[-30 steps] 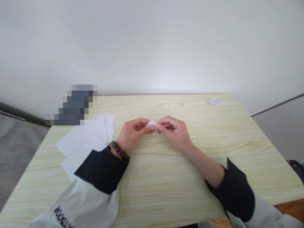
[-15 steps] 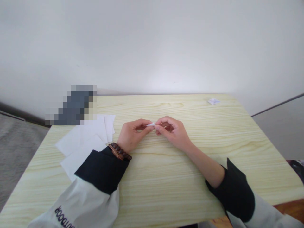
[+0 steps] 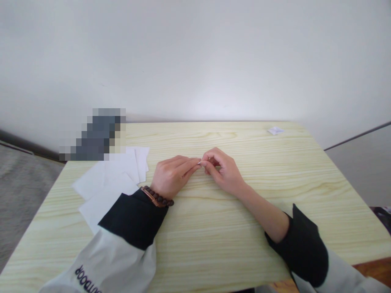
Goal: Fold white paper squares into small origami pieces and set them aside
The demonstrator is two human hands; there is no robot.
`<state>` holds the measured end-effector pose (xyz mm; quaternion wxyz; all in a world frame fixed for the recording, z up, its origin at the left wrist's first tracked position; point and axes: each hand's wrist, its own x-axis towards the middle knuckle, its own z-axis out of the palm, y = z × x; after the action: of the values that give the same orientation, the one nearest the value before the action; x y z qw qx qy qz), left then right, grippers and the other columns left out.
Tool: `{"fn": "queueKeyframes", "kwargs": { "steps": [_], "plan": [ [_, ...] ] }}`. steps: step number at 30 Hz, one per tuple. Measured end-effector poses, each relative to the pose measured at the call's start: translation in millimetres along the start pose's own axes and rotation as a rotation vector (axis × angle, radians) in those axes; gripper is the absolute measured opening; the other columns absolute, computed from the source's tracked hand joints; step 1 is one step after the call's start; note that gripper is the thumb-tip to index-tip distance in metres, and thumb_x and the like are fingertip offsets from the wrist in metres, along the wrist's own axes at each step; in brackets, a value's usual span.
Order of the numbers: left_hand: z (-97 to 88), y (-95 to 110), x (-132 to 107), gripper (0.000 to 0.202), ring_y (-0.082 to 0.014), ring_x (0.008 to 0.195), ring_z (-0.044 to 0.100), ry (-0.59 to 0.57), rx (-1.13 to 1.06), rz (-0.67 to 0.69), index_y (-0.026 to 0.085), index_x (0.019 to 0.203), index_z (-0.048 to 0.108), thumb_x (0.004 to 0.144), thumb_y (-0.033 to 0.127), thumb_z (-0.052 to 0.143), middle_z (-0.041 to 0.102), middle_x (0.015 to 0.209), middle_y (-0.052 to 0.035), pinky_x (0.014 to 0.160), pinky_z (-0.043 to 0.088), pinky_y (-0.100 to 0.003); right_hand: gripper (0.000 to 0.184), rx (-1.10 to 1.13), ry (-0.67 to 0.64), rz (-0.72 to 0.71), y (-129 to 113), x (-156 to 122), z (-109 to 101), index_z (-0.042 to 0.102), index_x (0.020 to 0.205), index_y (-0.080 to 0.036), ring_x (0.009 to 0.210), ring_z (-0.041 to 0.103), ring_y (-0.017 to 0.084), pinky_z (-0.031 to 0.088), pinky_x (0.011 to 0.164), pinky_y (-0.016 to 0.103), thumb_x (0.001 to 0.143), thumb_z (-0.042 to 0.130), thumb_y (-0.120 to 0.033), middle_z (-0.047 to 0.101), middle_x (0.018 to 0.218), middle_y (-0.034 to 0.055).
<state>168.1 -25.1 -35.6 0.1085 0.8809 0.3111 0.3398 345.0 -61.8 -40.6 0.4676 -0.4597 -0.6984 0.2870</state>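
A small folded piece of white paper is pinched between both hands above the middle of the table; most of it is hidden by fingers. My left hand is closed, its fingers laid over the paper and its thumb below. From the other side my right hand grips the paper's end between thumb and forefinger, the other fingers curled in. The fingertips of the two hands nearly meet.
Several white paper sheets overlap on the table left of my hands, partly under my left sleeve. A pixelated dark object is behind them. A folded white paper shape lies at the back right, near the wall.
My left hand has rolled over so its back faces up more, and its fingers now cover most of the folded paper. The right hand has barely moved.
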Motion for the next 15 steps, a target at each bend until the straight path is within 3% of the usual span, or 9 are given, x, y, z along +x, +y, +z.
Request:
{"fn": "queueKeyframes", "kwargs": {
  "steps": [3, 9, 15],
  "plan": [
    [1.0, -1.5, 0.3, 0.02, -0.0181, 0.083, 0.068, 0.039, 0.084, 0.096, 0.019, 0.098, 0.07, 0.089, 0.024, 0.054, 0.074, 0.094, -0.0056, 0.075, 0.051, -0.027, 0.01, -0.043, 0.026, -0.017, 0.7, 0.2, 0.3, 0.052, 0.085, -0.021, 0.063, 0.053, 0.009, 0.046, 0.057, 0.023, 0.091, 0.049, -0.028, 0.053, 0.081, 0.0006],
    [-0.7, -1.5, 4.6, 0.013, -0.0168, 0.075, 0.067, 0.162, 0.241, 0.269, 0.017, 0.092, 0.069, 0.086, 0.016, 0.058, 0.075, 0.086, -0.0034, 0.072, 0.051, -0.029, 0.009, -0.088, 0.04, -0.063, -0.8, 0.9, -0.3, 0.052, 0.086, -0.02, 0.069, 0.054, 0.01, 0.046, 0.058, 0.022, 0.092, 0.049, -0.026, 0.053, 0.085, 0.0018],
    [1.1, -2.2, 2.8, 0.02, -0.0179, 0.079, 0.067, 0.138, 0.22, 0.254, 0.015, 0.1, 0.067, 0.086, 0.009, 0.054, 0.074, 0.089, -0.0049, 0.074, 0.052, -0.03, 0.009, -0.06, 0.059, -0.049, -1.7, 1.2, -0.3, 0.054, 0.087, -0.02, 0.07, 0.055, 0.01, 0.046, 0.057, 0.021, 0.091, 0.051, -0.027, 0.054, 0.084, 0.0016]
  ]
}}
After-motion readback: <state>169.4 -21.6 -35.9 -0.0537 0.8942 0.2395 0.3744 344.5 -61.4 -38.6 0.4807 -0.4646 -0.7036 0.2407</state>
